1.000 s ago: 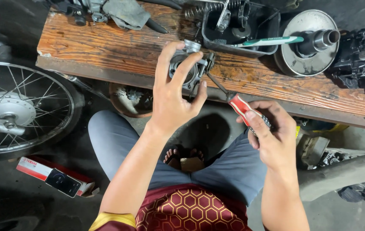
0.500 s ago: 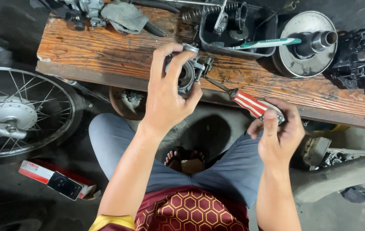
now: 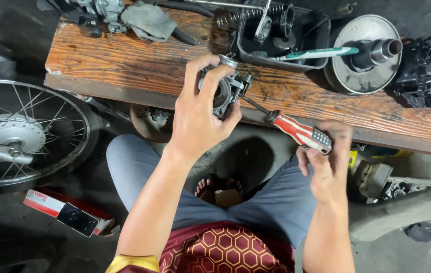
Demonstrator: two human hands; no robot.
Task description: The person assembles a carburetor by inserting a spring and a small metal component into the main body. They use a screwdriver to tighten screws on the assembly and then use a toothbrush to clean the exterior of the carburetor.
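Observation:
My left hand (image 3: 200,119) grips a small grey metal carburettor (image 3: 226,90) and holds it just over the front edge of a worn wooden bench (image 3: 124,55). My right hand (image 3: 326,164) holds the end of a screwdriver (image 3: 298,131) with a red and white handle. Its thin shaft reaches up and left to a screw on the carburettor's right side. My right fingers are blurred. I sit with grey trousers and a bare foot below the hands.
On the bench lie a dark tray (image 3: 281,35) with springs and small parts, a toothbrush (image 3: 316,52), a round metal clutch drum (image 3: 364,53), a black engine part (image 3: 427,71) and a rag (image 3: 147,20). A spoked wheel (image 3: 21,134) and a red box (image 3: 66,212) are at the left.
The screwdriver has tilted flatter with its tip against the carburettor. My right hand has shifted along to the butt of the handle and its fingers are moving.

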